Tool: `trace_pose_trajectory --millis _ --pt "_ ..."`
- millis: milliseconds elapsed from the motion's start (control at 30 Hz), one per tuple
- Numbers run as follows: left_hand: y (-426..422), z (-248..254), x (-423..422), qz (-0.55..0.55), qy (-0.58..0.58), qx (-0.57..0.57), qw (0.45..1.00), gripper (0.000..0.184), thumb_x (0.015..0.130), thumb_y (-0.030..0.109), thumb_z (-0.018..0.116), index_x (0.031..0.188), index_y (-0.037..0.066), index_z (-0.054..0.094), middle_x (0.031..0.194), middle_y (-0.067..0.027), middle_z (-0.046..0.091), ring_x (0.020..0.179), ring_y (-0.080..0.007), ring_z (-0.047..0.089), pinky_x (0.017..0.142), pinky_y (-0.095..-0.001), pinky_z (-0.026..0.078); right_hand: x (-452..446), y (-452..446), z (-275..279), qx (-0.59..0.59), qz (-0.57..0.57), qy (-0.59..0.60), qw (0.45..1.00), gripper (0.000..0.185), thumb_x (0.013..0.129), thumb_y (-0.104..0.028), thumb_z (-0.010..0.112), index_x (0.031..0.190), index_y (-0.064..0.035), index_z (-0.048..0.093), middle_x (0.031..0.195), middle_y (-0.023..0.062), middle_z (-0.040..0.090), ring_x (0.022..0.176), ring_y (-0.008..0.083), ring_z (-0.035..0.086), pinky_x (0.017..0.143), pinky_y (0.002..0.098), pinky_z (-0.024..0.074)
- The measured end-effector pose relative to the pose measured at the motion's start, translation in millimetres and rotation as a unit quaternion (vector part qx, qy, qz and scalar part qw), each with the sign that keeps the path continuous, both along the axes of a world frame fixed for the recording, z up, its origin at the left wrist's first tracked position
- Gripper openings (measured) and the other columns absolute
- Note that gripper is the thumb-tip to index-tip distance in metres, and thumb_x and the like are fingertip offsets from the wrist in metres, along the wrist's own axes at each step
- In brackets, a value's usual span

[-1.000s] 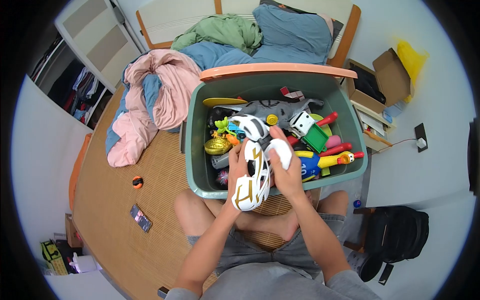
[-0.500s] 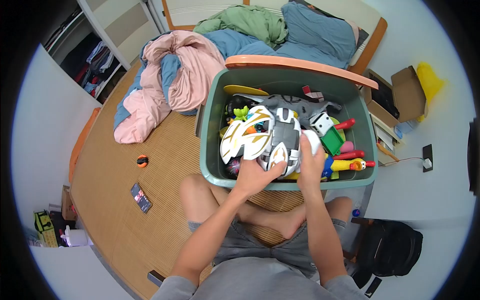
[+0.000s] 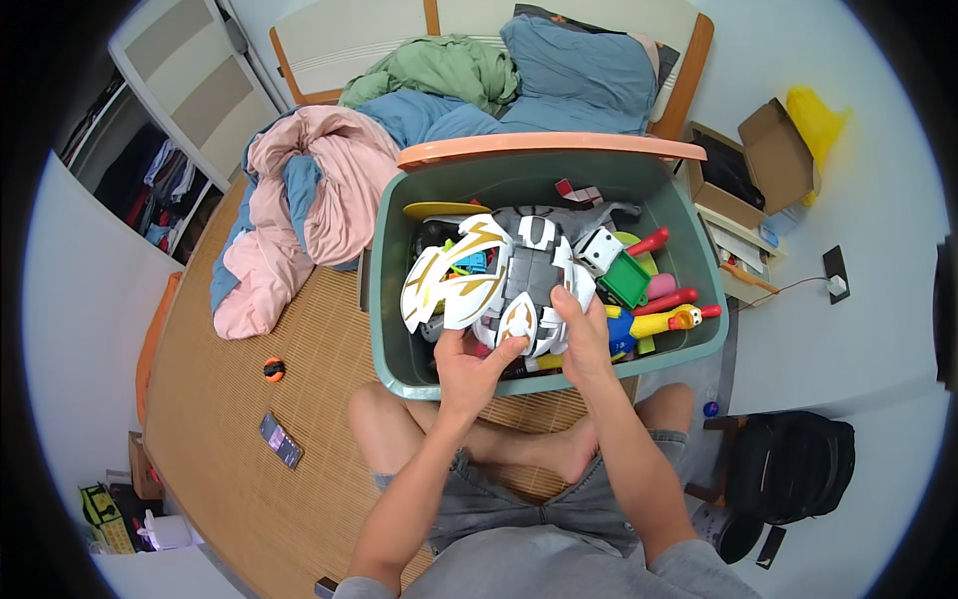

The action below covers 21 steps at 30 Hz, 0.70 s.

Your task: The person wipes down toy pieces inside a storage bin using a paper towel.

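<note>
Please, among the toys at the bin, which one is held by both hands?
The white toy with gold markings: the left hand and right hand hold it over the bin, while other toys lie inside.

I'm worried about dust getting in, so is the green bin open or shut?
Open. The green bin has no lid across its top, and toys show inside.

Arms (image 3: 417, 487) forward | left hand (image 3: 469, 375) gripping, thumb inward | right hand (image 3: 587, 347) gripping

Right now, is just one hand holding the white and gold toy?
No, the left hand and the right hand both hold the white and gold toy over the green bin.
</note>
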<state>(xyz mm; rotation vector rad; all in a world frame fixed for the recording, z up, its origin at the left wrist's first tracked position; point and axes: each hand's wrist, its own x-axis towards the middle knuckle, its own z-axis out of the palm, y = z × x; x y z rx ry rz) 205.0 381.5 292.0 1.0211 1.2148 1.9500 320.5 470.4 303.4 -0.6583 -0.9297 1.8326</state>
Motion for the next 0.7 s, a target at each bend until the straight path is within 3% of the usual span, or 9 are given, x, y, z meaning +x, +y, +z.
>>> trace_pose_trajectory --millis 67,133,300,400,433,467,567,600,700 --pt "2.4 5.5 -0.5 0.025 0.005 0.001 1.000 0.059 0.074 0.012 0.083 0.124 -0.002 0.055 0.116 -0.0115 0.062 0.105 -0.0195 0.060 0.092 -0.0330 0.048 -0.6 2.6 -1.4 0.001 -0.013 0.004 1.000 0.054 0.084 -0.025 0.072 0.126 -0.0003 0.050 0.114 0.0053 0.059 0.102 0.0123 0.056 0.090 0.0291 0.0457" --pt "-0.3 11.7 -9.8 0.137 0.272 -0.086 0.949 0.052 0.068 0.016 0.087 0.113 0.001 0.064 0.109 -0.0117 0.065 0.097 -0.0208 0.062 0.086 -0.0314 0.049 -0.9 3.2 -1.6 0.014 -0.026 0.023 0.999 0.052 0.084 -0.023 0.072 0.125 -0.0004 0.050 0.114 0.0050 0.059 0.101 0.0117 0.056 0.089 0.0286 0.0462" --pt "-6.7 31.2 -7.7 0.237 0.385 -0.090 0.888 0.044 0.060 0.021 0.089 0.095 0.002 0.071 0.089 -0.0068 0.064 0.085 -0.0221 0.061 0.073 -0.0306 0.050 -2.9 0.7 -2.4 0.014 -0.059 0.022 0.998 0.048 0.084 -0.018 0.073 0.123 -0.0012 0.051 0.111 0.0042 0.060 0.098 0.0109 0.057 0.086 0.0265 0.0468" --pt "-10.2 31.5 4.6 0.284 0.397 -0.047 0.872 0.044 0.059 0.016 0.090 0.095 -0.001 0.070 0.088 -0.0093 0.063 0.083 -0.0229 0.061 0.073 -0.0301 0.049 -3.2 2.5 -5.3 0.000 -0.059 0.018 0.998 0.047 0.084 -0.017 0.073 0.123 -0.0011 0.052 0.111 0.0038 0.060 0.097 0.0105 0.057 0.087 0.0263 0.0465" --pt "-13.4 19.5 2.4 0.281 0.415 -0.044 0.864 0.059 0.061 0.013 0.089 0.113 0.000 0.063 0.105 -0.0108 0.061 0.090 -0.0219 0.060 0.080 -0.0309 0.050 -3.2 1.3 -3.0 0.003 -0.061 0.017 0.998 0.048 0.085 -0.019 0.072 0.124 -0.0006 0.051 0.113 0.0042 0.059 0.098 0.0105 0.056 0.087 0.0267 0.0463" --pt "-13.4 9.5 5.3 0.280 0.415 -0.042 0.865 0.059 0.061 0.013 0.089 0.113 0.000 0.063 0.105 -0.0108 0.061 0.090 -0.0219 0.060 0.080 -0.0309 0.050 -2.1 2.1 -5.7 0.005 -0.064 0.017 0.998 0.048 0.085 -0.019 0.072 0.124 -0.0006 0.051 0.113 0.0042 0.059 0.098 0.0105 0.056 0.087 0.0267 0.0463" --pt "-14.1 -7.6 8.2 0.198 0.096 -0.039 0.975 0.099 0.067 0.000 0.085 0.145 0.002 0.024 0.139 -0.0139 0.035 0.115 -0.0228 0.051 0.095 -0.0378 0.048 -2.5 5.0 -12.0 -0.029 -0.057 0.047 0.997 0.055 0.089 -0.029 0.067 0.131 0.0006 0.047 0.119 0.0063 0.057 0.104 0.0137 0.056 0.091 0.0294 0.0459" --pt "-14.7 -10.1 6.7 0.198 0.097 -0.039 0.975 0.099 0.067 0.000 0.085 0.145 0.002 0.024 0.139 -0.0139 0.035 0.115 -0.0228 0.051 0.095 -0.0378 0.048 -1.9 6.2 -12.0 -0.029 -0.058 0.048 0.997 0.055 0.089 -0.029 0.067 0.131 0.0006 0.047 0.119 0.0063 0.057 0.104 0.0137 0.056 0.091 0.0294 0.0459" --pt "-10.6 2.9 3.4 -0.013 -0.205 -0.040 0.978 0.081 0.074 -0.002 0.078 0.140 -0.003 0.031 0.134 -0.0148 0.046 0.116 -0.0202 0.053 0.093 -0.0311 0.050 -0.6 11.1 -19.5 -0.059 0.012 0.080 0.995 0.053 0.095 -0.034 0.056 0.133 0.0012 0.045 0.124 0.0093 0.058 0.109 0.0179 0.059 0.093 0.0329 0.0481"
